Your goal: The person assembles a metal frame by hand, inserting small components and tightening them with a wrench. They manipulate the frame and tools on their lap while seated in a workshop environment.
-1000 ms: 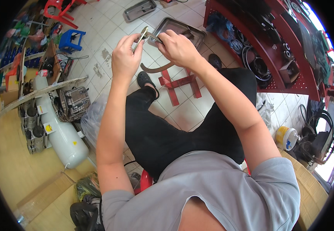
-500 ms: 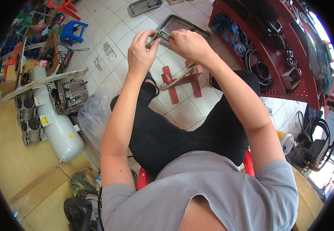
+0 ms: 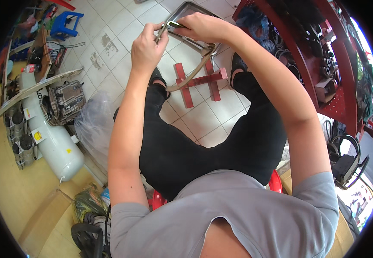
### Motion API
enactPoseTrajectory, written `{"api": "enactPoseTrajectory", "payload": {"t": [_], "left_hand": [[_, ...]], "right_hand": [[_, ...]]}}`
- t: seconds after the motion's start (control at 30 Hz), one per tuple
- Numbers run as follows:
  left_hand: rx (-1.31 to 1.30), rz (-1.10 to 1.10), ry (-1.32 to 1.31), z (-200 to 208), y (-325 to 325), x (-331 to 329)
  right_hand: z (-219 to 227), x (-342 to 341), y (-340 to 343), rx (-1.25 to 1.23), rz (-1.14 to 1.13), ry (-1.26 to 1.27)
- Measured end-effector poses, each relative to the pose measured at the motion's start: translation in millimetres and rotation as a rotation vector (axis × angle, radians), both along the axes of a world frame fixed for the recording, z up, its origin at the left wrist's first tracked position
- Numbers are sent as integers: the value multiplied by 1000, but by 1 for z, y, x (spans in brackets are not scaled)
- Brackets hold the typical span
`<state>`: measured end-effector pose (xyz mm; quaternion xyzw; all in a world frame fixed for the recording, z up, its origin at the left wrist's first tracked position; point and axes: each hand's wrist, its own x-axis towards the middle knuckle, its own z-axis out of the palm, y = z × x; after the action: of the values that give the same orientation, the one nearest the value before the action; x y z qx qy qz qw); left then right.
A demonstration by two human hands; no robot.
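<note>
My left hand (image 3: 148,48) is closed in a pinch on a narrow, shiny metal piece (image 3: 161,32), held upright between thumb and fingers. Close on its right, my right hand (image 3: 201,27) grips a slim bent piece (image 3: 174,24), whose L-shaped end meets the top of the narrow piece. The exact kind of either piece is too small to tell. Below my hands, a long curved tan strip (image 3: 191,76) runs across a red metal stand (image 3: 203,79) on the floor, between my feet. Behind my right hand lies a grey metal tray (image 3: 179,12), partly hidden.
A red shelf rack (image 3: 332,101) with parts stands on the right. To the left are a blue stool (image 3: 66,26), a white cylindrical tank (image 3: 53,148), a plaid bag (image 3: 67,101) and a clear plastic bag (image 3: 95,122). I sit on a red seat (image 3: 275,182).
Both hands have shifted up and left in view, still together on the two pieces. My right wrist has turned, and the curved strip's upper end now shows below it. The whole view has shifted.
</note>
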<state>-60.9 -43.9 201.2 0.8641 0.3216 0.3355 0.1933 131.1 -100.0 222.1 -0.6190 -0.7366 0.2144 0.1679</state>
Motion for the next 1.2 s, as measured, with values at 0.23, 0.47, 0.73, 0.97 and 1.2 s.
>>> {"api": "enactPoseTrajectory", "payload": {"t": [0.23,0.47,0.73,0.97,1.2], "left_hand": [[84,61,58,-15,55,-7],[32,131,223,-51,102,-31],[-135,56,35,-68,134,-53],[-182,65,24,-67,136,-55],[-244,81,56,-63,126,-53]], "right_hand": [[-29,95,46,-185,-450,571],[-277,145,25,-343,-463,-13],[-410,121,50,-520,-648,-80],[-460,104,65,-579,-578,-252],[-441,111,63,-573,-638,-142]]}}
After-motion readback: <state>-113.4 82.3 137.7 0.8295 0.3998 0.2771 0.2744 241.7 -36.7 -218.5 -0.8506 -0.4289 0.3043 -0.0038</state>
